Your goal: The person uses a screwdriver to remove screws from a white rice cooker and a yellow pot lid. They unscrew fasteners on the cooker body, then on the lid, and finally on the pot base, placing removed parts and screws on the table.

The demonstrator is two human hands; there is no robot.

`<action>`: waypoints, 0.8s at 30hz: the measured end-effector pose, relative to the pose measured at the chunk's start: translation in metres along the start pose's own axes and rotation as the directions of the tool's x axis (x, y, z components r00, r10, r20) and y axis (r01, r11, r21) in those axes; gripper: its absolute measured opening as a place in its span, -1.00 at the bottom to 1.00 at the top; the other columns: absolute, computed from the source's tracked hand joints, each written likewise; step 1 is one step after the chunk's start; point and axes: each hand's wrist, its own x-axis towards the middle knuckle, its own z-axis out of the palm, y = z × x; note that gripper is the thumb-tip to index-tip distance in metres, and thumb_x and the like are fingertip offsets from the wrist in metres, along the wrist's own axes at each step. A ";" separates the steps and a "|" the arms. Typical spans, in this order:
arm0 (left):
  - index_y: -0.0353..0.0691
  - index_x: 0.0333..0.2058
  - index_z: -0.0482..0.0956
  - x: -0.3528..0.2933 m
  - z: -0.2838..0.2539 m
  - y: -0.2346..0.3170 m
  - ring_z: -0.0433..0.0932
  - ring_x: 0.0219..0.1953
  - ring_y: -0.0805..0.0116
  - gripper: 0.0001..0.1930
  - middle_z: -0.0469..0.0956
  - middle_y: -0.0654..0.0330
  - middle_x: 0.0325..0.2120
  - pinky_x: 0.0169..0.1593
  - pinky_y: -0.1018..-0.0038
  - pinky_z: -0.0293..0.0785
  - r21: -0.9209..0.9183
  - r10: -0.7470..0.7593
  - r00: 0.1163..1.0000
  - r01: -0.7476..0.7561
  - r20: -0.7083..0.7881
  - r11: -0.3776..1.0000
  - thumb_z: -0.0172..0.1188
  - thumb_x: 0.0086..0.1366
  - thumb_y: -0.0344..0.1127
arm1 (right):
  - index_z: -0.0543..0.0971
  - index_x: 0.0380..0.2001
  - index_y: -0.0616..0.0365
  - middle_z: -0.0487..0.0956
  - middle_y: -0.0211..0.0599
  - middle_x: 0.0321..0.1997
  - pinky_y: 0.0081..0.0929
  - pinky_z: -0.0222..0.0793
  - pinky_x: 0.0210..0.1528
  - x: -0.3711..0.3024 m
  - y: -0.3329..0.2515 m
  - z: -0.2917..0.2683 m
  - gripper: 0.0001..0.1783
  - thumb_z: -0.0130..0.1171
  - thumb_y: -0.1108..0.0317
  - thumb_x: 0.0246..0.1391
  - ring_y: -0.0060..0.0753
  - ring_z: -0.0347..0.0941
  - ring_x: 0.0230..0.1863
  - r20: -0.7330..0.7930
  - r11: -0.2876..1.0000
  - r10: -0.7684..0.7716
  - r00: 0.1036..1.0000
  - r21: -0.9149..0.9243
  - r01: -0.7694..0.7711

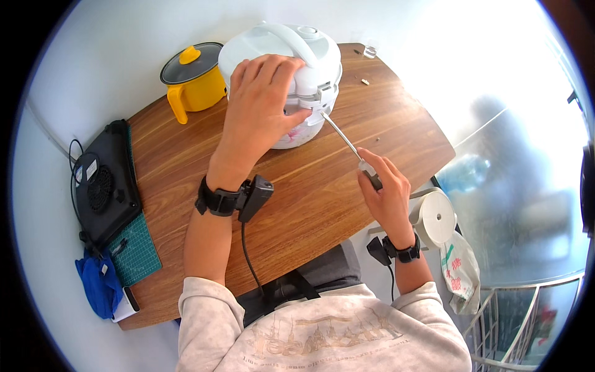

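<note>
A white rice cooker [248, 49] with a carrying handle and a flower print stands at the far side of the wooden table. My left hand [263, 93] is closed over its near edge, fingers on the lid and thumb lower down by the rim. In my right hand [385, 186] is a screwdriver [339, 132], its grip partly hidden by the fingers. The shaft slants up and left, and its tip meets the cooker beside my left thumb, just under a small bracket on the rim. Whether the tip sits in a screw or a slot, I cannot tell.
Left of the cooker stands a yellow pot [201, 87] with a dark lid. A black appliance with a fan grille [99, 190] leans at the left edge over a green cutting mat [139, 251], near a blue cloth bag [99, 288]. Small bits lie right of the cooker.
</note>
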 end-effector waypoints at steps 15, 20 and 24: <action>-0.05 0.14 0.45 0.000 0.000 0.002 0.34 0.23 0.13 -0.28 0.48 0.21 0.09 0.37 0.15 0.17 0.008 -0.006 1.000 0.006 0.017 1.000 0.54 -0.03 -0.19 | 0.65 0.08 -0.17 0.53 -0.36 -0.36 -0.34 0.43 -0.38 0.003 0.009 0.000 -0.49 0.34 0.50 0.03 -0.24 0.50 -0.46 -0.074 0.987 -0.019 0.997 -0.163 0.007; -0.05 0.14 0.45 -0.001 0.000 0.003 0.35 0.22 0.12 -0.28 0.48 0.20 0.08 0.35 0.15 0.19 0.010 0.001 1.000 -0.001 0.011 1.000 0.54 -0.03 -0.19 | 0.64 0.10 -0.17 0.53 -0.35 -0.37 -0.34 0.42 -0.38 0.003 0.006 -0.001 -0.48 0.33 0.50 0.04 -0.26 0.48 -0.48 -0.068 0.992 -0.025 0.997 -0.124 0.016; -0.06 0.13 0.45 -0.001 0.000 0.004 0.35 0.20 0.11 -0.30 0.48 0.20 0.08 0.32 0.16 0.22 0.011 -0.002 1.000 0.002 0.009 1.000 0.54 -0.03 -0.20 | 0.64 0.11 -0.16 0.52 -0.35 -0.38 -0.34 0.42 -0.38 0.005 0.008 -0.002 -0.47 0.33 0.50 0.04 -0.27 0.47 -0.48 -0.043 0.996 -0.017 0.999 -0.088 0.013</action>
